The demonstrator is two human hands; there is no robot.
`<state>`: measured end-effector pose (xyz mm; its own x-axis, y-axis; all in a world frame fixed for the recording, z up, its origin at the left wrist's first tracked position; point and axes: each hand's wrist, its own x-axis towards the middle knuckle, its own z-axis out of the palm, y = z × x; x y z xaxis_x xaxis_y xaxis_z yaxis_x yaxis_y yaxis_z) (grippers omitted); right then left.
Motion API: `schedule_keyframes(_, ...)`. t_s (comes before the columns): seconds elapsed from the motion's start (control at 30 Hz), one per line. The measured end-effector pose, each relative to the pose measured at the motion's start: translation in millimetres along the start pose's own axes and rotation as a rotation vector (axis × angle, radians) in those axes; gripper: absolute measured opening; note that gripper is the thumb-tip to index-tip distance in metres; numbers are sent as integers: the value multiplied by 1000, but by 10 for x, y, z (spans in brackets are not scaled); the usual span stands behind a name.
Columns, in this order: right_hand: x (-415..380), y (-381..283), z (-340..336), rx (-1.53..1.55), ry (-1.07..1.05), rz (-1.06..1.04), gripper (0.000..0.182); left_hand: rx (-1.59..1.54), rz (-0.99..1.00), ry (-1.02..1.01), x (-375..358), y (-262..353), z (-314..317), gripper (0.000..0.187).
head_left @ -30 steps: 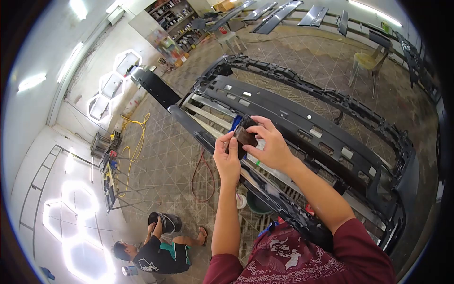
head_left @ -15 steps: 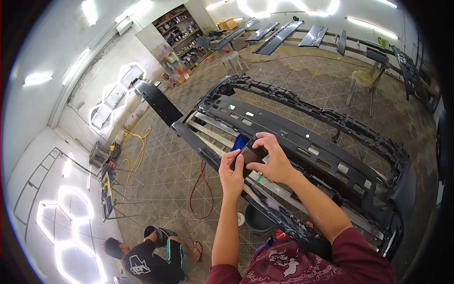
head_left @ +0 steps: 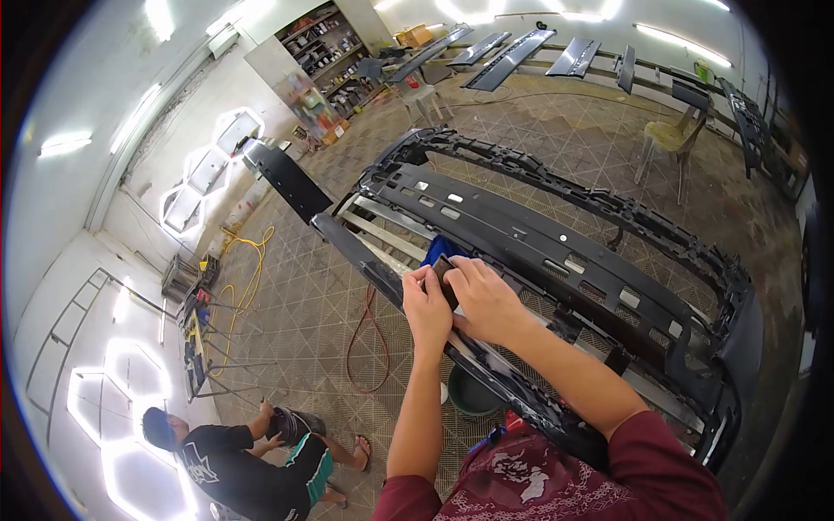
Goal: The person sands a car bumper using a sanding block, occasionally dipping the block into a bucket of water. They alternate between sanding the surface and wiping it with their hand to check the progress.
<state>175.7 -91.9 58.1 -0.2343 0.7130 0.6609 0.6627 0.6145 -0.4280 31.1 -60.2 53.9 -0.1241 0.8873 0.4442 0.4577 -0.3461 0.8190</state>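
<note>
A small dark brown sheet that looks like sandpaper is held up in front of me, its flat side turned mostly away. My left hand pinches its near left side between thumb and fingers. My right hand closes over the other side, its fingers curled along the upper edge. Both hands are above a large black car bumper, which rests on a stand with pale metal bars. Just beyond the sheet lies a blue cloth, partly hidden by my fingers.
A dark green bucket stands on the floor below the bumper. At lower left, a person bends forward holding a dark bucket. A red hose and yellow cable lie on the floor. Several painted panels rest on racks behind.
My right hand has closed in toward the left, and the sheet has turned so less of its face shows. The person at lower left has risen and now holds the dark bucket higher.
</note>
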Motion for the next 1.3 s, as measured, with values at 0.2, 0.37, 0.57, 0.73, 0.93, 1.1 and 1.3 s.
schedule_keyframes(0.2,16,-34,148,-210,193,-14,38,-3,-136,-40,8,50,35,31)
schedule_keyframes(0.37,-122,151,303,-219,183,97,37,28,-134,-129,-30,136,-1,33)
schedule_keyframes(0.57,-192,125,-431,606,-39,712,35,-146,-59,-88,-184,199,29,37)
schedule_keyframes(0.73,-683,149,-593,723,-24,745,31,619,89,-61,-431,27,-27,62)
schedule_keyframes(0.93,-1199,41,-675,939,-222,819,35,-214,-382,78,-516,-238,-68,84)
schedule_keyframes(1.1,-1515,-63,-647,1014,-169,857,36,-505,-566,-84,-534,-102,-79,54)
schedule_keyframes(1.3,-1619,-40,-804,1060,-198,825,32,-545,-563,-52,-564,-84,-44,56)
